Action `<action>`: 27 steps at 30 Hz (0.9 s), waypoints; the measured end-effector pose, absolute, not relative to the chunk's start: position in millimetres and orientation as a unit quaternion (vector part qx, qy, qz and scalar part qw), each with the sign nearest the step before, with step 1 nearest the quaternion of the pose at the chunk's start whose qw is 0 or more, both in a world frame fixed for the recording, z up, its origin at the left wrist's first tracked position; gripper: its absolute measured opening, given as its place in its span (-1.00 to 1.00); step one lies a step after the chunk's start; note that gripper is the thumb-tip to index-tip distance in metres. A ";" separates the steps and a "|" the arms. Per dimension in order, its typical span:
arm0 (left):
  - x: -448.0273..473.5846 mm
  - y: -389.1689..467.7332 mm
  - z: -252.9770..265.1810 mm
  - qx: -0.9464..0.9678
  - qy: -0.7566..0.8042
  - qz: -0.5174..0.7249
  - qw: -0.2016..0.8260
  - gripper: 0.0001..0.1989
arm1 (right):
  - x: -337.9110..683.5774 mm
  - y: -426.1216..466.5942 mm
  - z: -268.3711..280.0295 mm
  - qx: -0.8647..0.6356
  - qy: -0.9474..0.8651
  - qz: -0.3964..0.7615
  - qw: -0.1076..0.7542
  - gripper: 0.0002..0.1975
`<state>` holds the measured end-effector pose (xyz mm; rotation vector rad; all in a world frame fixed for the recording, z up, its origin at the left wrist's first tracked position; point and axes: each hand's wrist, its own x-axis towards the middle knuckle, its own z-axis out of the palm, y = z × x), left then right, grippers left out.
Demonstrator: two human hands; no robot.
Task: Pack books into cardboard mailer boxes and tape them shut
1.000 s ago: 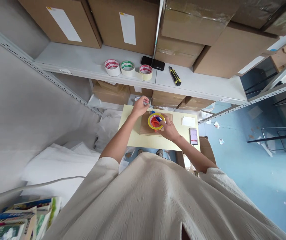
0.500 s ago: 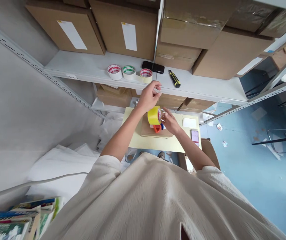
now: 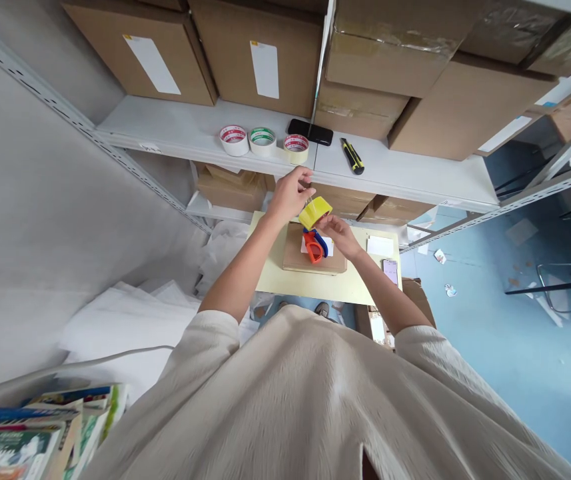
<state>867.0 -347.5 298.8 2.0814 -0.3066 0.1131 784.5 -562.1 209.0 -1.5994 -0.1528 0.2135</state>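
Note:
My right hand holds a roll of yellow packing tape tilted on its side, its fingers closed around the lower edge. My left hand is just above and left of the roll with fingers curled and the thumb close to the tape. Thin shiny lines show between that thumb and the roll; what the fingertips pinch is too small to make out. Below the roll, an orange and blue tape dispenser lies on a cardboard box bearing a white label.
The box rests on a pale yellow table with white paper and a phone. On the grey shelf ahead are several tape rolls, a black phone, a utility knife and large cartons.
The yellow roll has moved slightly up and right and been tipped over, uncovering the dispenser. My right hand has closed on its lower edge; my left thumb is now close to it.

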 end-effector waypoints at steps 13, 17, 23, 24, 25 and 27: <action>866.3 -341.9 293.5 0.860 -0.170 0.074 0.474 -0.64 | 779.3 -530.0 202.4 -0.698 -0.042 0.187 0.690 -0.31; 864.4 -337.6 291.5 0.862 -0.187 0.067 0.467 -0.64 | 779.2 -524.8 205.4 -0.698 -0.047 0.180 0.691 -0.30; 865.2 -325.8 285.2 0.872 -0.202 0.099 0.436 -0.69 | 784.2 -533.7 200.3 -0.706 -0.025 0.117 0.698 -0.27; 866.0 -323.8 281.6 0.874 -0.198 0.099 0.433 -0.70 | 785.1 -537.5 200.4 -0.711 -0.037 0.117 0.692 -0.26; 866.9 -322.3 277.3 0.875 -0.190 0.096 0.434 -0.71 | 785.9 -541.6 200.9 -0.717 -0.051 0.119 0.685 -0.26; 869.3 -321.3 267.4 0.874 -0.168 0.081 0.448 -0.73 | 787.2 -549.9 203.0 -0.730 -0.075 0.122 0.669 -0.26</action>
